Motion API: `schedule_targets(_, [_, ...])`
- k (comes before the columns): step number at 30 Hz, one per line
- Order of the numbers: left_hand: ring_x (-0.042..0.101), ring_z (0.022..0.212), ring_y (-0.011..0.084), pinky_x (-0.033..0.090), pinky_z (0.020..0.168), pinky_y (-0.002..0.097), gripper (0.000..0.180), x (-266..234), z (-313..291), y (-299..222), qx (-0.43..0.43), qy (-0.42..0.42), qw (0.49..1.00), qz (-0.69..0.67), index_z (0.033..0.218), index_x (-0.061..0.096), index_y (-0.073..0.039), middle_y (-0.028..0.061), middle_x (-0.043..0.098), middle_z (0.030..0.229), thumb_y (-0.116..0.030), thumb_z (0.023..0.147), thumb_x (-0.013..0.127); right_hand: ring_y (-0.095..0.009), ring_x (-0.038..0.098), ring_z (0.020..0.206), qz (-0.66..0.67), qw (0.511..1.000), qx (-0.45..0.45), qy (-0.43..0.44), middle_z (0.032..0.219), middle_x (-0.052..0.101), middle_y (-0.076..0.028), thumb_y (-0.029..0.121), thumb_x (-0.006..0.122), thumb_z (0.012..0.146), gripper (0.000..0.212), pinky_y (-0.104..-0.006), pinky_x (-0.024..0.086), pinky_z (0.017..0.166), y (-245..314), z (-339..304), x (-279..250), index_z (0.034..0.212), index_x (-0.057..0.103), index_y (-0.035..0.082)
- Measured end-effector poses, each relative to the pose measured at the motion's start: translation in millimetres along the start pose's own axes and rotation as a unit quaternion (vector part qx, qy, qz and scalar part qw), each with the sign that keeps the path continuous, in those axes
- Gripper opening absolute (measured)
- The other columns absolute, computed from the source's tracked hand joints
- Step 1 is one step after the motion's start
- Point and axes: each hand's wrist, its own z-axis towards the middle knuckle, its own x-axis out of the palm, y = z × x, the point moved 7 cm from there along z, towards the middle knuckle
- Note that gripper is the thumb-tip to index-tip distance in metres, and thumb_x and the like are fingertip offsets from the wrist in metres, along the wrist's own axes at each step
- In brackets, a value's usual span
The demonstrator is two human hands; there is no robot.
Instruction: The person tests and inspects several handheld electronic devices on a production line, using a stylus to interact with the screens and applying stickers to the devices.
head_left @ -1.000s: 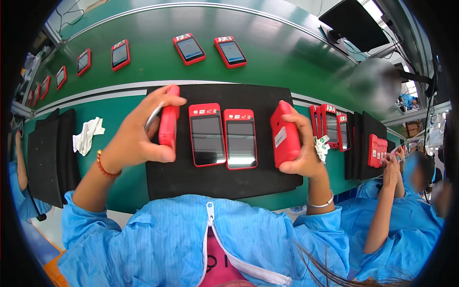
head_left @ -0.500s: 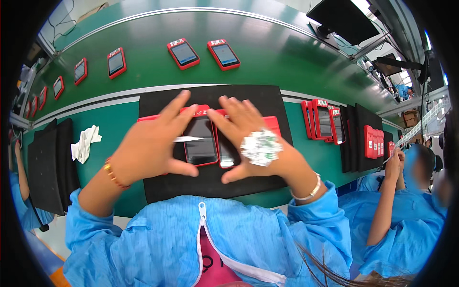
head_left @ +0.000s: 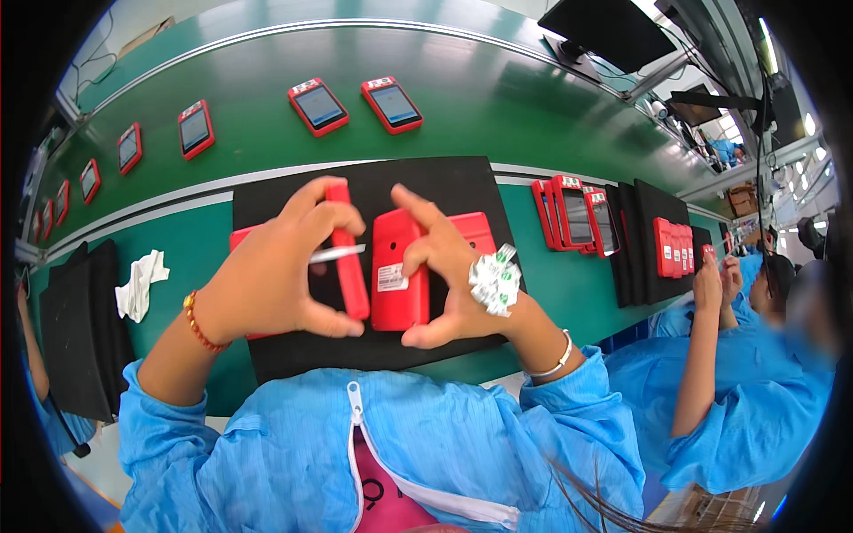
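My left hand (head_left: 267, 266) grips a red handheld device (head_left: 353, 275) standing on its edge, fingers at its far end and thumb at its near end. A thin white strip (head_left: 338, 253) sticks out from the same hand; its kind I cannot make out. Face down beside it lies another red handheld device (head_left: 388, 244), its back bearing a white label. My right hand (head_left: 458, 275) spans this one with fingers apart, the bent ones against its right side, the index finger just past its far end. Both devices are over a black mat (head_left: 293, 355). Other red pieces (head_left: 471, 231) show partly behind my hands.
Several red devices stand along the green shelf, one of them (head_left: 391, 105) straight ahead. On the right are stacked devices (head_left: 569, 213) and upright black boards (head_left: 653, 240). At left lie a white cloth (head_left: 140, 284) and black boards (head_left: 84, 320). A co-worker (head_left: 746, 382) sits at right.
The two devices lay screen up between my hands. Now the left one is tipped onto its edge and the right one is back side up. My fingers have curled inward.
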Motion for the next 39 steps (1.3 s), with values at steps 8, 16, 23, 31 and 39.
schedule_targets(8, [0.068,0.087,0.0364,0.056,0.075,0.0407,0.080,2,-49,-4,-0.089,0.120,0.984,0.103,0.117,0.054,-0.011,0.0225,0.030,0.166,-0.030,0.052,0.098,-0.047,0.032,0.149,-0.300,0.947,0.111,0.025,0.157,0.043,-0.024,0.037,0.081,0.078,0.057,-0.0630,0.017,0.123,-9,-58,-36,0.124,0.061,0.008])
schedule_targets(16, [0.061,0.076,0.0325,0.046,0.064,0.0407,0.026,-47,-81,46,-0.243,-0.091,0.962,0.083,0.108,0.056,-0.006,0.0152,0.057,0.083,-0.008,0.087,0.071,-0.028,0.066,0.099,-0.374,0.877,0.277,-0.117,0.107,0.071,-0.013,0.030,0.071,0.094,0.058,-0.0427,0.047,0.093,-28,-133,-77,0.140,0.056,0.000])
schedule_targets(23, [0.062,0.076,0.0343,0.048,0.070,0.0400,0.052,8,-124,66,-0.310,-0.156,0.937,-0.027,0.151,0.041,-0.004,0.0161,0.060,0.081,-0.004,0.099,0.049,-0.009,0.047,0.062,-0.115,0.868,0.434,-0.210,0.070,0.049,0.000,0.024,0.078,0.089,0.047,-0.0292,0.040,0.056,-42,-143,-56,0.122,0.063,-0.006])
schedule_targets(31, [0.045,0.076,0.0066,0.041,0.071,0.0222,0.063,9,-150,66,-0.344,-0.188,0.894,-0.217,0.156,0.039,0.001,-0.0021,0.047,0.082,-0.005,0.096,0.055,-0.020,0.068,0.100,0.139,0.856,0.445,-0.225,0.140,0.053,-0.017,0.015,0.067,0.096,0.068,-0.0303,0.060,0.066,-41,-139,-34,0.154,0.035,0.003])
schedule_targets(39, [0.043,0.074,0.0014,0.036,0.063,0.0180,0.058,12,-148,74,-0.394,-0.127,0.884,-0.219,0.143,0.049,0.005,-0.0023,0.048,0.095,-0.012,0.091,0.067,-0.015,0.068,0.101,0.248,0.832,0.442,-0.227,0.141,0.054,-0.014,0.012,0.062,0.098,0.071,-0.0244,0.059,0.056,-40,-133,-32,0.158,0.027,0.005])
